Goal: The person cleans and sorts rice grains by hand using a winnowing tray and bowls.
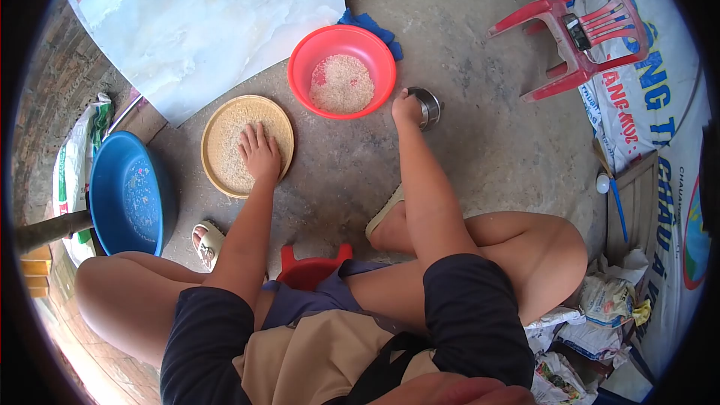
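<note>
Head view: a round, tan tray (205, 148) holds pale grains (229, 151).

You get a bright picture, lit by what looks like soft daylight. Glare lays whitish patches over the shiny sheet (217, 30) at upper left, and the paving (94, 345) at lower left burns out nearly to white. Shadows on your concrete floor (517, 150) are faint and soft-edged, a little deeper between your knees. Your wide lens rounds the view: black fills the corners, and the printed sack (664, 116) bows along the right edge. Detail softens toward the rim. Your hands (260, 154) show little blur, but single rice grains (343, 86) are hard to separate.
</note>
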Demonstrator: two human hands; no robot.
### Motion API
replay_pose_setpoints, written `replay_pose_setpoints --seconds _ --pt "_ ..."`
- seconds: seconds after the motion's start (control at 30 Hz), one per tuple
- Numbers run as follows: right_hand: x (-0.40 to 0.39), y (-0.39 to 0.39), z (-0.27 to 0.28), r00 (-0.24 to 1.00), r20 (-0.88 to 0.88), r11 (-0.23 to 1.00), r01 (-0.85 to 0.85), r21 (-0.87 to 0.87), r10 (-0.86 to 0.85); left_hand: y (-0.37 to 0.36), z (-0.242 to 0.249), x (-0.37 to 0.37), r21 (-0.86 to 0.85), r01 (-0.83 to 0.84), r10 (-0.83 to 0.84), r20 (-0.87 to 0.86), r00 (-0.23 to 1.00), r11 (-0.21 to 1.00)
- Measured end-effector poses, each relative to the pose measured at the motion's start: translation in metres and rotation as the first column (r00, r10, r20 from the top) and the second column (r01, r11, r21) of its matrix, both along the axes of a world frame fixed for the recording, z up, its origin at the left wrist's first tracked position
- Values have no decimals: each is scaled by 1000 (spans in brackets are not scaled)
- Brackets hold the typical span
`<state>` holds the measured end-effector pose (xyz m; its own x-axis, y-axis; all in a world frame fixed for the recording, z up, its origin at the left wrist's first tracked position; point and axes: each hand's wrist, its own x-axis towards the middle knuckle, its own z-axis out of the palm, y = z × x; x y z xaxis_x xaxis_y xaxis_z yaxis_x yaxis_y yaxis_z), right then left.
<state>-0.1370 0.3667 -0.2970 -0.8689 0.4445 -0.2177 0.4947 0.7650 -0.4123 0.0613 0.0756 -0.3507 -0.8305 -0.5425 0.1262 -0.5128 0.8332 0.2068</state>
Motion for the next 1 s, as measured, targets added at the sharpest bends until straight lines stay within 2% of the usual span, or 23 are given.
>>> replay_pose_setpoints --seconds 0.13,0.2,0.33,0.4,0.7,0.77,0.83,0.97,1.0 --pt "13 -10 14 999 44 998 -20 56 18 0 1 0 4 0 0 0 1000 1000" --pt "21 -13 19 993 42 981 -119 154 114 0 2 0 6 0 0 -1 1000 1000" --pt "30 -17 13 981 34 975 -194 109 192 0 3 1 19 2 -2 -7 1000 1000" --pt "36 -17 9 952 34 934 -305 184 304 0 3 1 21 4 -4 -16 1000 1000" --pt "79 -63 2 928 -73 913 -341 223 364 0 4 3 21 19 -18 -42 999 1000" --pt "81 -66 1 918 -61 902 -370 224 391 0 3 3 16 20 -19 -50 999 1000" --pt "79 -69 0 861 -121 858 -462 224 495 -1 4 4 27 27 -26 -36 999 999" --pt "68 -68 2 838 -104 835 -508 212 536 -2 5 5 42 25 -24 -15 1000 999" --pt "67 -67 3 830 -128 826 -501 257 543 -3 5 6 33 40 -40 -14 999 999"
